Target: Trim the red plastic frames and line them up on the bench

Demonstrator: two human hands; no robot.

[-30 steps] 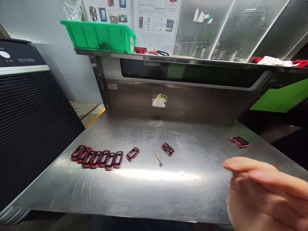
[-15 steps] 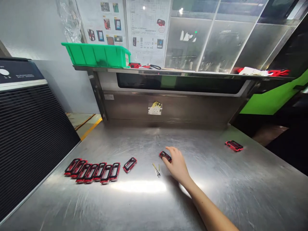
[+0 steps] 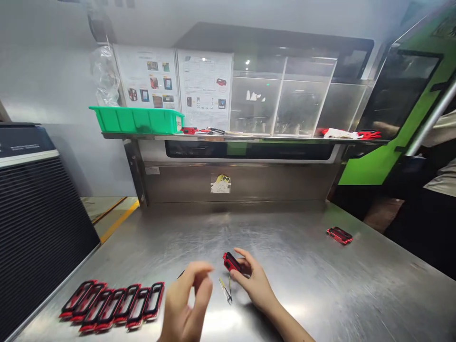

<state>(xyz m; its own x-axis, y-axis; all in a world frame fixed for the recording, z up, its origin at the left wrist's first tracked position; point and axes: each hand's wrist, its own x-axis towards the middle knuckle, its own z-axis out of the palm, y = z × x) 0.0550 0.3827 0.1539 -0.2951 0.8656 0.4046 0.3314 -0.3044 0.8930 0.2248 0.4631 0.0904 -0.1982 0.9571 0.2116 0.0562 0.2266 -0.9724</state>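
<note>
at lower centre, right hand grips a red-and-black rectangular frame; left hand curves open nearby

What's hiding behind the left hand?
Behind the left hand, a small dark edge peeks out above the metal table. The hand covers the rest, so I can't tell what it belongs to.

Right hand has a red-black frame between thumb and fingers. Left hand: thumb and index curled but parted, near the frame. Slim metal pieces on the bench between both hands' fingertips. Row of similar frames left of the left fingers.
</note>
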